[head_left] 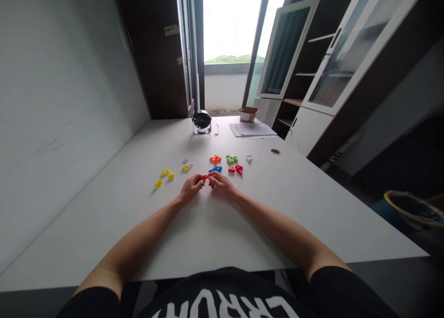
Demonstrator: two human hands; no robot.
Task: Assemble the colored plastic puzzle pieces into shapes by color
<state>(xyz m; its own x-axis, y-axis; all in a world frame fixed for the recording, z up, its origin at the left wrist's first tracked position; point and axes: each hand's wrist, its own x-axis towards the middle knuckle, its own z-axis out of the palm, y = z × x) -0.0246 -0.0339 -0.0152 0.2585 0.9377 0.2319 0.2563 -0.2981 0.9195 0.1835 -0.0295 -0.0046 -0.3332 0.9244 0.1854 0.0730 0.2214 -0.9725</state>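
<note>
Red plastic piece (pixel 205 176) pinched at the middle of the counter (pixel 263 207) between the fingertips of the left hand (pixel 190 188) and the right hand (pixel 222 186), both grips closed on it, with the fingers hiding much of its shape. Both forearms reach in from the 6 o'clock edge, below a black T-shirt (pixel 215 299) with white lettering.

Blue plastic piece (pixel 215 169) lies just beyond the fingertips at 12 o'clock, with an orange plastic piece (pixel 215 159) behind it. At 1 o'clock sit 2 more red pieces (pixel 239 169), a green plastic piece (pixel 231 159) and a small white piece (pixel 249 158). At 10 o'clock, 4 yellow plastic pieces (pixel 165 172) lie well spread out, 1 of them next to a pale piece (pixel 187 161).

Farther out at 12 o'clock stand a round chrome desk appliance (pixel 201 122), a small cardboard box (pixel 249 114) and a stack of papers (pixel 253 130), near a round cable grommet (pixel 275 151) set into the surface. Glass-fronted cabinets (pixel 333 54) line the 1 o'clock side, a basket rim (pixel 412 207) shows at 3 o'clock, and an open balcony door (pixel 229 31) lets in daylight beyond the counter's far end.
</note>
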